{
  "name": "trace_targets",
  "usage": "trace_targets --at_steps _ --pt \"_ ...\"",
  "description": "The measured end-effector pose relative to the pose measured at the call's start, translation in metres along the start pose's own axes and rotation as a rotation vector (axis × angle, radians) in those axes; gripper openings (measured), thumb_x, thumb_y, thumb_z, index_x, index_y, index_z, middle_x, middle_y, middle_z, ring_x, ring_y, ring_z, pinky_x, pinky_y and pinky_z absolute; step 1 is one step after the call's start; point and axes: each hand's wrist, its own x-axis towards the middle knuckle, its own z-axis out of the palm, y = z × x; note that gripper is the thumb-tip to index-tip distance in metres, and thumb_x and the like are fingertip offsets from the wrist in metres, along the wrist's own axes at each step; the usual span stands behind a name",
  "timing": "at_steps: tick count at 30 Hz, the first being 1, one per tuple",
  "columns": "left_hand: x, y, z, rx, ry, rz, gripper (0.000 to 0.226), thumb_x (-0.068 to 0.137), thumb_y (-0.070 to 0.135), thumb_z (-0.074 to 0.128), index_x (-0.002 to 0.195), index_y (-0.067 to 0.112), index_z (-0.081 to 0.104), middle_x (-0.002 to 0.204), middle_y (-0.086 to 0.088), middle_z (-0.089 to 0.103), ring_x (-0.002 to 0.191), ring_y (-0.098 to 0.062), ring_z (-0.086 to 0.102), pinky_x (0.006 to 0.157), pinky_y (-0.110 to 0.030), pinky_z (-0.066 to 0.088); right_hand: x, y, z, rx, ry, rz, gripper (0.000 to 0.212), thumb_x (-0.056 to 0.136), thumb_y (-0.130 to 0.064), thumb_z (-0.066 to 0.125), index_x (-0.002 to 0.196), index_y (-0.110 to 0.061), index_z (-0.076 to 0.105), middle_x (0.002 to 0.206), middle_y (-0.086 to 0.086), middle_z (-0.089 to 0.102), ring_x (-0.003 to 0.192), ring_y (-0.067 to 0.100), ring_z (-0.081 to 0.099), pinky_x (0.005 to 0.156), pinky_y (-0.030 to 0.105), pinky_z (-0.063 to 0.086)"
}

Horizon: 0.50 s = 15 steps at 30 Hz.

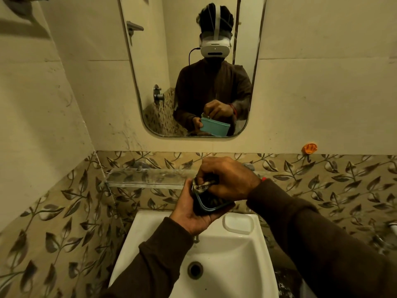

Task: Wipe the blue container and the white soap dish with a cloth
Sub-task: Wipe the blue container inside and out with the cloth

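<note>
Container step underway: left hand (191, 214) grips blue container (211, 203), right hand (227, 179) presses cloth (202, 187) inside; white soap dish (238, 224) likely next.

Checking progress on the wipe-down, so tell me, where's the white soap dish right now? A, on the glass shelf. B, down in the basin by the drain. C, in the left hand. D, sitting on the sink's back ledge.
D: the white soap dish sits on the sink ledge, untouched, while the left hand holds the blue container and the right hand works the cloth inside it.
</note>
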Motion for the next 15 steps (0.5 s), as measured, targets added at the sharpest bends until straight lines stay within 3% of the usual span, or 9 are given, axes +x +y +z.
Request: trace_targets --at_steps 3,5,7,11,15 --pt "-0.003 0.007 0.005 0.036 -0.011 0.05 0.052 0.092 0.051 0.059 0.12 0.009 0.07 0.113 -0.032 0.071 0.103 -0.048 0.07 0.079 -0.058 0.061 -0.001 0.007 0.005 -0.135 0.132 0.145 0.013 0.074 -0.021 0.067 0.087 -0.024 0.063 0.094 -0.004 0.06 0.088 0.02 0.06 0.068 0.04 0.056" --pt "-0.004 0.012 0.01 0.082 -0.018 0.096 0.049 0.083 0.048 0.063 0.109 0.009 0.076 0.111 -0.028 0.074 0.105 -0.045 0.07 0.078 -0.056 0.062 -0.004 0.012 0.009 -0.265 0.234 0.236 0.014 0.074 -0.019 0.069 0.085 -0.019 0.061 0.092 -0.001 0.057 0.08 0.024 0.06 0.061 0.038 0.054" --pt "-0.003 0.013 0.012 0.132 0.017 0.132 0.049 0.084 0.05 0.061 0.111 0.012 0.075 0.114 -0.025 0.074 0.111 -0.044 0.067 0.079 -0.054 0.062 -0.005 0.015 0.013 -0.329 0.271 0.277 0.015 0.075 -0.017 0.07 0.087 -0.015 0.06 0.091 0.002 0.056 0.074 0.026 0.059 0.057 0.037 0.053" --pt "0.0 0.008 0.008 0.137 0.053 0.166 0.052 0.092 0.052 0.055 0.123 0.012 0.069 0.124 -0.026 0.068 0.116 -0.045 0.062 0.082 -0.053 0.061 -0.006 0.015 0.02 -0.391 0.202 0.305 0.022 0.079 -0.013 0.067 0.1 -0.014 0.061 0.098 0.005 0.055 0.08 0.028 0.061 0.058 0.034 0.047" --pt "0.001 0.007 -0.001 0.145 0.077 0.137 0.054 0.091 0.054 0.054 0.122 0.013 0.068 0.125 -0.027 0.066 0.116 -0.046 0.061 0.082 -0.054 0.061 -0.01 0.013 0.027 -0.329 0.049 0.371 0.033 0.082 -0.011 0.066 0.114 -0.014 0.058 0.112 0.01 0.055 0.097 0.032 0.059 0.076 0.042 0.054"
